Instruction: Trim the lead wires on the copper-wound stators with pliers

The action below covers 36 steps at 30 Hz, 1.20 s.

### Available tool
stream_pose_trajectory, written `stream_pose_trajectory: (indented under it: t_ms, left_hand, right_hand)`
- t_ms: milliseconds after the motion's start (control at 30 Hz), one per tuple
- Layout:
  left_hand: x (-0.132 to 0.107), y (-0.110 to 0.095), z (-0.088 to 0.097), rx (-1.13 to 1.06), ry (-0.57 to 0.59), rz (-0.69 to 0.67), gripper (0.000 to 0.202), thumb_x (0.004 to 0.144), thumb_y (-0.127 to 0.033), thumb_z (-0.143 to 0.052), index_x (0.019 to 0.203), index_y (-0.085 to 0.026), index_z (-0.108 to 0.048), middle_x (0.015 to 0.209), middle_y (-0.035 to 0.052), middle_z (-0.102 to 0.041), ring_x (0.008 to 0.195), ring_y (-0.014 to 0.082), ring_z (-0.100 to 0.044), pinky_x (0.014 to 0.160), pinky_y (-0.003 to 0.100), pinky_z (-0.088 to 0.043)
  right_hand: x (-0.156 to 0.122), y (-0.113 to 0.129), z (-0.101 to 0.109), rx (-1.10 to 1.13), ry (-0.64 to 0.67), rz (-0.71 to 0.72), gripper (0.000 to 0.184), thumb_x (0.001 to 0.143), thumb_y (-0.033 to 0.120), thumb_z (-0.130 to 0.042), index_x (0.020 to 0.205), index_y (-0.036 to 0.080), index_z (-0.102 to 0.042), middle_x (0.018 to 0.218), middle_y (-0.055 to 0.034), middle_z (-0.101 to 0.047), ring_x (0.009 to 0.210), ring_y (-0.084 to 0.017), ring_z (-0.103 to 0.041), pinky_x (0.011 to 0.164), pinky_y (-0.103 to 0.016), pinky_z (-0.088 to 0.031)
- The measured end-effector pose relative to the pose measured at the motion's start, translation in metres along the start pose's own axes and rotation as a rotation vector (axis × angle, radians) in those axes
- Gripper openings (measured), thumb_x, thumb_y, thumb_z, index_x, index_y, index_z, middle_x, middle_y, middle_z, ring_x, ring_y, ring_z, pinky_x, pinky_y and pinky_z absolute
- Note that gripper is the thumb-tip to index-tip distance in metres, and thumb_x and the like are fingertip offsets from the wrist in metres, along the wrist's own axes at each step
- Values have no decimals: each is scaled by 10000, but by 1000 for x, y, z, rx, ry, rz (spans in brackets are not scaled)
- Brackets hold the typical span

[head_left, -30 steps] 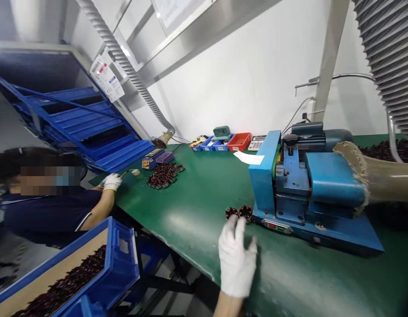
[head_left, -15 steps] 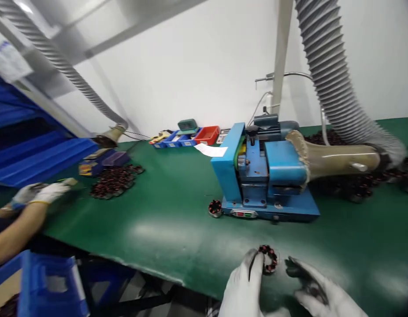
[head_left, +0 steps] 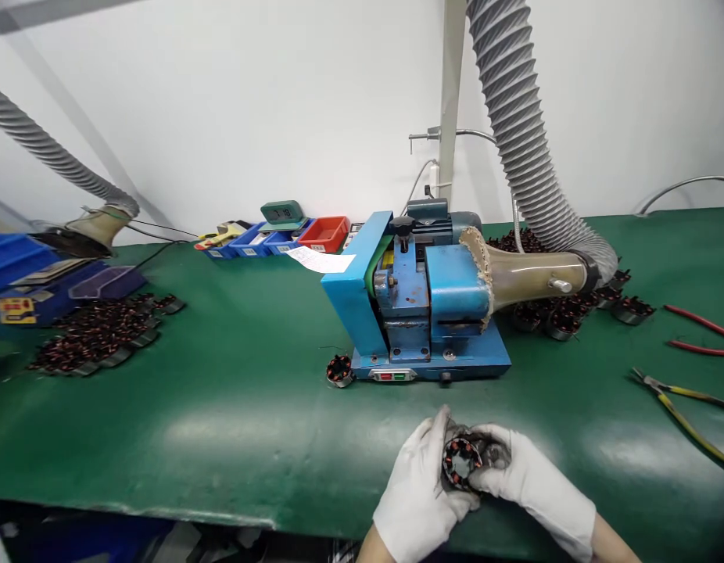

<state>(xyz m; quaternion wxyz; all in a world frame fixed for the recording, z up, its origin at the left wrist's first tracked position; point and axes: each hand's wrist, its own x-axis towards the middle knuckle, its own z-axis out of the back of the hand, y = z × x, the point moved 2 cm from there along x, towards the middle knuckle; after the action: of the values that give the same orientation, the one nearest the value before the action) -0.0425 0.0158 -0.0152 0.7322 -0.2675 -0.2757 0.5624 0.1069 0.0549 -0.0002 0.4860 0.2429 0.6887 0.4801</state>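
Observation:
Both of my hands wear white gloves and meet near the front edge of the green table. Between them is a small round stator (head_left: 460, 460) with copper windings. My left hand (head_left: 417, 489) wraps its left side and my right hand (head_left: 523, 473) cups its right side. A second stator (head_left: 339, 370) lies on the mat just left of the blue machine (head_left: 417, 301), a short way beyond my hands.
A grey ribbed hose (head_left: 523, 133) runs down into the machine's funnel. Piles of stators lie at far left (head_left: 92, 336) and behind the machine (head_left: 567, 309). Pliers (head_left: 679, 407) and red-handled tools (head_left: 699, 332) lie at right. Small blue and red bins (head_left: 280, 237) stand at the back.
The view has swung right, so the co-worker and blue crates at left are gone. My left hand took one stator from beside the machine, and both hands have closed around it.

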Motion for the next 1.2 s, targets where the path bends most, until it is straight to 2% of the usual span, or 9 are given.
stream_pose_trajectory:
  t_ms: [167,333,433,500,567,667,833,1067,1200]
  left_hand:
    - [-6,-6,-9,115,-156,1,842,643,-331,-737,1339,-182,-287,1107,127,-520,1088,311,-491,909,486,-443]
    - [-11,-11,-8,215,-283,29,873,514,-306,-812,1249,-195,-354,1042,106,-495,1023,317,-503,874,505,-453]
    - [-13,-9,-1,183,-199,-15,959,493,-288,-819,1283,-182,-286,1192,150,-463,1167,342,-420,921,510,-435]
    - [-14,-5,3,165,-101,-43,857,550,-210,-775,1269,-211,-308,1206,124,-488,1181,306,-425,966,509,-405]
    - [-14,-1,5,142,-63,-41,761,567,-137,-717,1236,-214,-364,1156,99,-533,1141,282,-464,994,524,-370]
    - [-14,3,3,125,-137,6,668,538,-122,-670,1168,-172,-452,1120,114,-551,1133,305,-458,986,544,-357]
    - [-13,0,1,63,-250,70,514,490,-98,-620,990,-193,-550,996,53,-595,1149,296,-438,1022,499,-323]
    - [-12,-9,2,62,-299,123,527,462,-212,-785,937,-196,-558,968,48,-597,1127,319,-457,992,524,-359]
    - [-20,-7,6,4,-200,223,567,514,-176,-726,1051,-180,-545,1136,98,-564,1228,356,-373,1026,582,-299]
  right_hand:
    - [-15,-1,7,342,-82,-57,274,581,339,-800,679,131,-652,576,-13,-575,465,-77,-449,446,-198,-348]
    - [-25,6,43,710,-336,132,320,449,353,-869,652,219,-661,564,16,-529,449,-65,-424,399,-169,-345]
    - [-25,5,48,323,-354,184,223,576,379,-805,679,224,-683,613,-32,-605,524,-139,-534,475,-239,-450]
    - [-24,0,34,-142,-156,244,124,689,323,-720,767,228,-711,730,-62,-662,659,-194,-609,604,-283,-506]
    - [-26,-7,15,-593,58,398,205,736,210,-634,925,247,-707,864,-61,-676,766,-209,-628,692,-294,-516]
    - [-30,-13,-4,-1020,103,684,309,762,155,-570,1047,239,-658,857,-53,-668,704,-193,-621,600,-278,-511]
    - [-35,-15,-3,-1032,-59,940,178,883,181,-455,945,196,-621,769,-33,-661,642,-132,-599,586,-229,-479]
    - [-26,-30,16,-1153,-188,830,259,911,147,-335,823,204,-572,710,-17,-598,611,-156,-564,587,-286,-449]
    - [-21,-16,33,-1316,-174,646,278,898,162,-342,754,220,-573,659,-12,-572,547,-188,-560,519,-326,-453]
